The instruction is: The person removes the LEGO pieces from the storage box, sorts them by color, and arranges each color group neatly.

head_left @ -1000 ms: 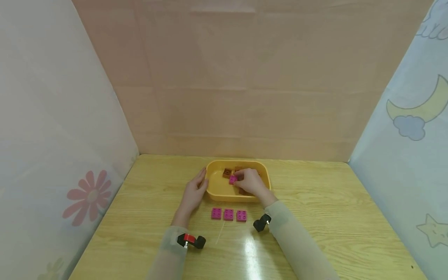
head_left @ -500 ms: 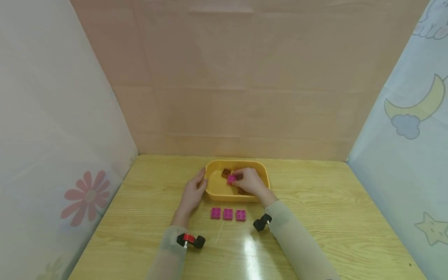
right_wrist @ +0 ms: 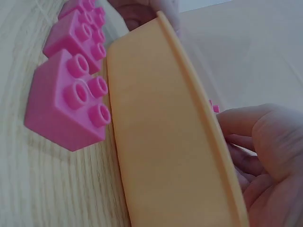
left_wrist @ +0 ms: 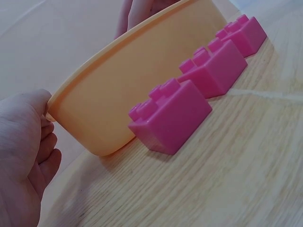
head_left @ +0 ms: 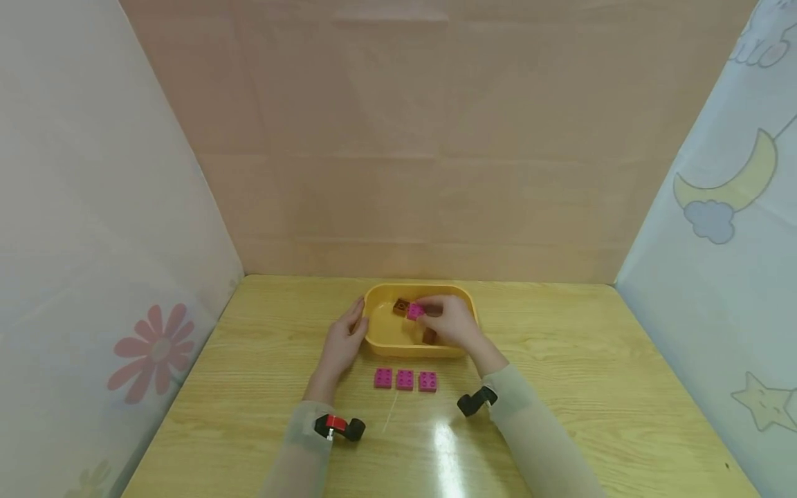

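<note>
In the head view, my right hand reaches into a yellow tray and pinches a pink toy brick between thumb and fingers. My left hand holds the tray at its left end; in the left wrist view its thumb lies at the rim and the other fingers curl below. Inside the tray, a brown brick lies beside the pink one and another brown brick sits under my right hand, which hides part of the tray. The right wrist view shows only a sliver of the held brick past the rim.
Three pink bricks stand in a row on the wooden table, just in front of the tray: a left one, a middle one and a right one. A beige backdrop rises behind the table, with patterned sheets at both sides.
My right hand has shifted slightly right and up within the tray, with the pink brick still in its fingers. More of the near brown brick shows now. The left hand stays at the tray.
</note>
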The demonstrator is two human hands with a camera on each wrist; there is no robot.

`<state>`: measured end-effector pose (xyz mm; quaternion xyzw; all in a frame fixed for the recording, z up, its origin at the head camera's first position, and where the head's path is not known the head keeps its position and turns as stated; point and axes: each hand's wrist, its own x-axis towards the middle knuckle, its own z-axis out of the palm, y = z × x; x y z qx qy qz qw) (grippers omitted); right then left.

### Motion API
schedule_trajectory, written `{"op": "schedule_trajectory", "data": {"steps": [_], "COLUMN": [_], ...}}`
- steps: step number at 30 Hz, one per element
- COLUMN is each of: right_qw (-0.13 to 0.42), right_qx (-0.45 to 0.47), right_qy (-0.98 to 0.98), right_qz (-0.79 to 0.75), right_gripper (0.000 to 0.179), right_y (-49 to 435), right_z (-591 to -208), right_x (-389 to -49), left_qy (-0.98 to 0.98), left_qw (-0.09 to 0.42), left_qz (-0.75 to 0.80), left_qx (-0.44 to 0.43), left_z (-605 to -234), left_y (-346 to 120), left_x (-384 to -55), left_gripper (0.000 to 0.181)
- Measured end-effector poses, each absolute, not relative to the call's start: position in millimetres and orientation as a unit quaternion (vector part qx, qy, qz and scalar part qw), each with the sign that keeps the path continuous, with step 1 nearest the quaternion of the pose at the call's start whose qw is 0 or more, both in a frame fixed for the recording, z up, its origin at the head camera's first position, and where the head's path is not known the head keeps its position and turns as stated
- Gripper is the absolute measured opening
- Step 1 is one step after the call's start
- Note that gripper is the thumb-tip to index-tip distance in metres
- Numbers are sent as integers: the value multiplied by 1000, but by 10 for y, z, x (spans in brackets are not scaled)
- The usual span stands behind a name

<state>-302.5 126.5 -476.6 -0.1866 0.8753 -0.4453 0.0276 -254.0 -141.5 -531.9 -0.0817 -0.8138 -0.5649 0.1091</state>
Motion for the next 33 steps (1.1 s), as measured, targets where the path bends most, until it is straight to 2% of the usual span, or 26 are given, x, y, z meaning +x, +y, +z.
{"op": "schedule_trajectory", "data": {"steps": [22,33], "right_qw": [33,79], "right_qx": [-153,-225], "right_qy": [797,803], "right_qz": [-584,-546], "right_gripper": [41,34], "right_y": [1896,2145], "right_z": [-4813,-4815], "right_x": [-2400,-2248], "left_qy": [-810,-816], "left_qw": [113,114], "left_qz": [-568,-559], "left_qx": [-90,-91], "left_z": [-5296,-5312], "left_y": [-1416,-1430], "left_x": [-2545,-2557], "left_gripper": [50,51]}}
